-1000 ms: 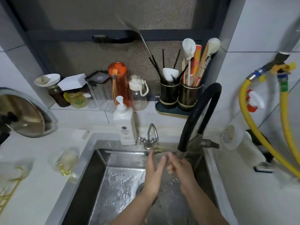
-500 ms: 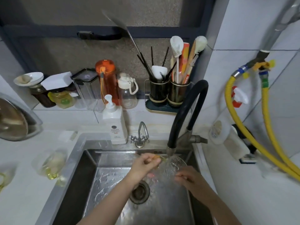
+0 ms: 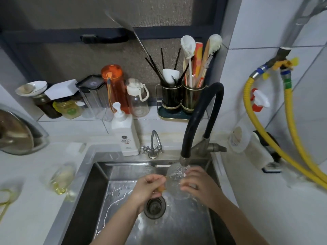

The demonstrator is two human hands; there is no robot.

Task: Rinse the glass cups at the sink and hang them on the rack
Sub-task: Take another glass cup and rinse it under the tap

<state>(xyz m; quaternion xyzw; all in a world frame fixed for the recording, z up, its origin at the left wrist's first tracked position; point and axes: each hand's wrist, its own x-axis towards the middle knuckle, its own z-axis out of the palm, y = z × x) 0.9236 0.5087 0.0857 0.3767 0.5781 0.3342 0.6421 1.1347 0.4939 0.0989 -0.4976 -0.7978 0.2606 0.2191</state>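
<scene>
A clear textured glass cup is held over the steel sink, right under the black faucet hose, with water running onto it. My left hand grips the cup's yellowish handle on its left side. My right hand curls round the cup's right side. Another glass cup with a yellow handle lies on the white counter left of the sink. A yellow wire rack shows only at the far left edge.
A white soap pump bottle and a small metal tap stand behind the sink. Bottles, jars and utensil holders line the sill. Yellow hoses hang at the right. A pot lid leans at the left.
The view has shifted slightly. The cup has turned under the water stream; my left hand now grips its handle and my right hand has come up round its right side.
</scene>
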